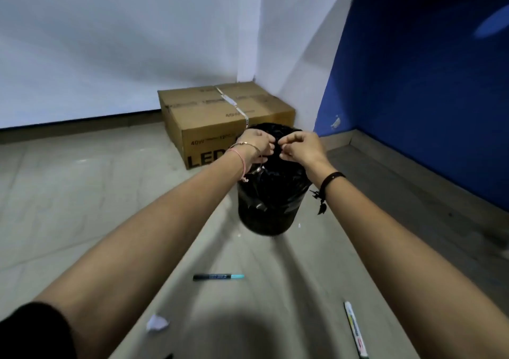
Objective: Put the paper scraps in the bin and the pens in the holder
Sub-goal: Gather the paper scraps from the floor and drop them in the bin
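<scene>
While hands (278, 146) hover over bin (271, 193) — fingers curled.

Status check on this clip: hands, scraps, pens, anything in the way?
Left hand and right hand curled over the bin; contents unclear. One paper scrap and two pens on floor. Nothing in the way.

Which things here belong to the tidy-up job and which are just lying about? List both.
Job: bin; paper scrap; dark pen; white pen; left hand and right hand, both over the bin.

Lying about: cardboard box. No pen holder is in view.
</scene>
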